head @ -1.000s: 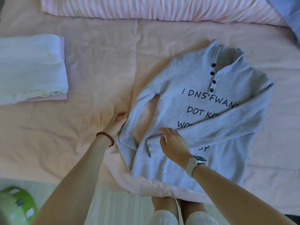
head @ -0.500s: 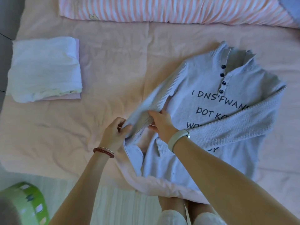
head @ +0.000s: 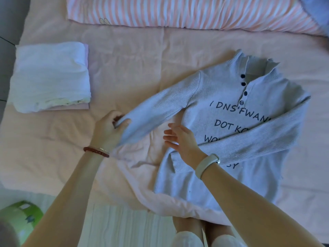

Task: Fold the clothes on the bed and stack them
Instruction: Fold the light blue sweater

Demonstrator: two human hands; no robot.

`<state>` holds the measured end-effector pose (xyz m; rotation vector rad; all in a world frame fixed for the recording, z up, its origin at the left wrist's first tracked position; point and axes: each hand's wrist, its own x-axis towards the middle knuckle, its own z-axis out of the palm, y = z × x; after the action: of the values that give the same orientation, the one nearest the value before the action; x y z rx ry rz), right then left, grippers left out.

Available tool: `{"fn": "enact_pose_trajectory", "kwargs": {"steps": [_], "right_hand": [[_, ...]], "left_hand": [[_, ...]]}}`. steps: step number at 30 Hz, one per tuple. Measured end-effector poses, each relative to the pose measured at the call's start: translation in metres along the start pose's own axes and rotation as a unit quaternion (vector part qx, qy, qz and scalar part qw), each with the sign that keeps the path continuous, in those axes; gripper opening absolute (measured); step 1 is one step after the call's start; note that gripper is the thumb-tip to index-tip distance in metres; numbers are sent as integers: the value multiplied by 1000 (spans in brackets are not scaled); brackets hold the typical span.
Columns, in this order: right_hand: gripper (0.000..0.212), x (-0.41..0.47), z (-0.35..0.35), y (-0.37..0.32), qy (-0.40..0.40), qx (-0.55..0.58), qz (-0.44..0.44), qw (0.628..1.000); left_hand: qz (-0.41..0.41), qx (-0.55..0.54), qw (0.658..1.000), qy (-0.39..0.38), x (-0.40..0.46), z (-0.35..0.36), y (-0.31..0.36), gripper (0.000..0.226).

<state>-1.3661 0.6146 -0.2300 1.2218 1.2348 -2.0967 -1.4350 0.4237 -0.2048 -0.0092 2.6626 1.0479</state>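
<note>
Sweater: a light grey-blue sweater [head: 231, 125] with dark buttons and printed dark lettering is laid face up on the bed [head: 135, 56], collar toward the striped pillow [head: 178, 13].
Folded sleeve: one sleeve [head: 258, 138] is laid across the sweater's chest, and part of the lettering is covered by it.
Stretched sleeve: the other sleeve [head: 160, 107] is drawn out sideways from the sweater, away from its body, toward the folded stack.
Left hand: the left hand [head: 108, 129] is seen at the cuff of the stretched sleeve, its fingers curled round the cuff and clamped on it; a red bracelet [head: 96, 151] is worn on that wrist.
Right hand: the right hand [head: 183, 139] is held over the sweater's near side edge, fingers apart and straight, nothing gripped; whether the cloth is touched cannot be told. A white wristband [head: 206, 165] is worn.
Folded stack: a white folded garment [head: 49, 75] is set on a pale pink one, well apart from the sweater, on the side of the stretched sleeve.
Other things: a green object [head: 23, 218] is seen on the floor beyond the bed's near edge; the sweater's hem is hung over that edge, above the person's knees.
</note>
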Motion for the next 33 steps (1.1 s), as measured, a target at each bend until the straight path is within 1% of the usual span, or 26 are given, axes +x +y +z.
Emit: {"fn": "enact_pose_trajectory", "kwargs": {"steps": [2,3,4,5,7,8,9,10,11,13,15,16,18,19,21,23,25,28,29,31,33], "right_hand": [[18,-2,-7,-10,-43,48,18,998],[24,-3,-13,-14,-55,60,29,996],[29,-3,-20,-17,-61,55,38,996],[31,-4,-27,-19,-62,27,41,997],[26,-4,-40,-16,-51,-78,44,995],[25,-3,-46,-12,-35,-136,51,989],[26,0,-51,-6,-14,-188,59,980],[25,2,-55,-1,5,-231,63,971],[22,4,-57,5,19,-265,62,962],[14,7,-61,15,37,-307,47,950],[7,4,-62,20,64,-307,22,949],[7,2,-63,22,79,-287,8,955],[7,-7,-67,25,100,-243,-36,964],[8,-13,-72,24,108,-233,-65,964],[9,-25,-87,22,129,-204,-121,963],[13,-36,-108,17,173,-171,-153,958],[15,-42,-135,13,220,-150,-158,951],[6,-44,-175,15,269,-184,-129,937],[6,-44,-186,19,266,-208,-117,934],[15,-44,-203,30,234,-251,-88,935],[23,-45,-215,46,215,-324,-38,921]], "left_hand": [[76,-33,992,-92,-24,10,25,32],[103,-52,981,-153,-39,19,34,33],[113,-69,967,-220,-53,32,40,30],[102,-83,949,-286,-65,45,45,25],[31,-100,910,-400,-80,68,49,22],[-9,-105,895,-434,-83,77,48,22],[-36,-104,887,-447,-82,82,46,21],[-48,-97,893,-438,-78,85,44,18],[-50,-83,907,-409,-71,87,41,15],[-50,-44,948,-312,-50,86,36,11],[-70,-33,974,-213,-24,86,36,8],[-81,-30,979,-183,-11,87,38,17],[-73,-15,983,-170,13,92,44,36],[-41,0,984,-174,24,96,50,41],[57,37,981,-183,43,107,64,47],[147,94,963,-203,60,123,79,54],[196,172,936,-238,75,144,92,60],[253,293,872,-301,97,176,113,66],[272,322,851,-314,104,185,119,67],[303,368,818,-322,117,200,129,68],[346,407,783,-317,127,209,136,61]]}}
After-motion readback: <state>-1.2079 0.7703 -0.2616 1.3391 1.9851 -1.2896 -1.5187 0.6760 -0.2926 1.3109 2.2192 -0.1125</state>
